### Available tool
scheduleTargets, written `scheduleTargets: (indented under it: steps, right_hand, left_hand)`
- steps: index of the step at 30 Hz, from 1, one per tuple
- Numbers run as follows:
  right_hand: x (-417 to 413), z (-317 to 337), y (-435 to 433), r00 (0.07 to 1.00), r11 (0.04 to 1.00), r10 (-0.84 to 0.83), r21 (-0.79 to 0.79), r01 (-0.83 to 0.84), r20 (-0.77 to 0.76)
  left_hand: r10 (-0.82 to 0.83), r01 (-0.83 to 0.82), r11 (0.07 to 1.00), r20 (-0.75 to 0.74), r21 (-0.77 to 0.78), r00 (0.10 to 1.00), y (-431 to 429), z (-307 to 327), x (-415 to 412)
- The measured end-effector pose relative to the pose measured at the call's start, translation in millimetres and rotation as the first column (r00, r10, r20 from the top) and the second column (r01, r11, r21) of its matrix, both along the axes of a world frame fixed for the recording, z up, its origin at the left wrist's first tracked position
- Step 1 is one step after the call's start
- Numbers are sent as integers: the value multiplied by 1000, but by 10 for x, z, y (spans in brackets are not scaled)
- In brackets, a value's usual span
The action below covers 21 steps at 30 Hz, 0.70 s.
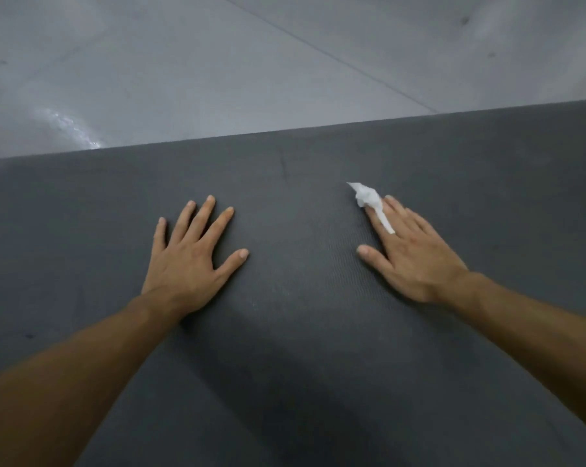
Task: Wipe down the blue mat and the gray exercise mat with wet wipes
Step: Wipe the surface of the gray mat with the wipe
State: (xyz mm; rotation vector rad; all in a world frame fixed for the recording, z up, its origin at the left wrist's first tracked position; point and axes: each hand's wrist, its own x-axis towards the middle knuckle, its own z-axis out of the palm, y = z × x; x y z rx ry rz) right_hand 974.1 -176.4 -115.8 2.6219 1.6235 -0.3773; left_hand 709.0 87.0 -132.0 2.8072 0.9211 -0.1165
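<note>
The gray exercise mat [295,332] fills the lower two thirds of the head view, its far edge running up to the right. My left hand [192,254] lies flat on it, palm down, fingers spread, holding nothing. My right hand [413,254] also rests flat on the mat, with a crumpled white wet wipe [369,198] pinned under its fingers; part of the wipe sticks out past the fingertips and a strip shows between two fingers. The blue mat is out of view.
Beyond the mat's far edge lies a pale gray floor [217,62] with a seam line running diagonally and a shiny wet-looking streak [72,129] at the left.
</note>
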Motion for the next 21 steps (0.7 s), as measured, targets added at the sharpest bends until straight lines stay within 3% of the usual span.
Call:
scheduleTargets:
  steps: [3, 5, 7, 10, 15, 17, 21]
  right_hand:
    - [391, -31, 317, 970, 970, -238, 28, 240, -53]
    - [398, -72, 531, 954, 955, -281, 72, 289, -104]
    - [183, -97, 702, 972, 972, -197, 103, 210, -126]
    - [-323, -76, 828, 990, 993, 68, 100, -55, -128]
    - [-290, 14, 973, 907, 911, 412, 41, -410, -91]
    - [-9, -27, 1125, 919, 920, 391, 29, -390, -56]
    - [432, -26, 1596, 985, 984, 159, 91, -153, -65]
  left_hand:
    - [7, -7, 1000, 10, 29, 1000, -3, -39, -25]
    - [11, -12, 999, 12, 40, 1000, -8, -42, -39]
    - [21, -21, 999, 5, 41, 1000, 1, -39, -41]
    - [74, -73, 996, -6, 44, 997, 4, -42, -44]
    - [146, -146, 988, 5, 53, 989, -2, -63, -19]
    - [148, -147, 988, 1, 52, 989, 3, -67, -23]
    - [129, -128, 990, -16, 52, 992, 2, -61, -32]
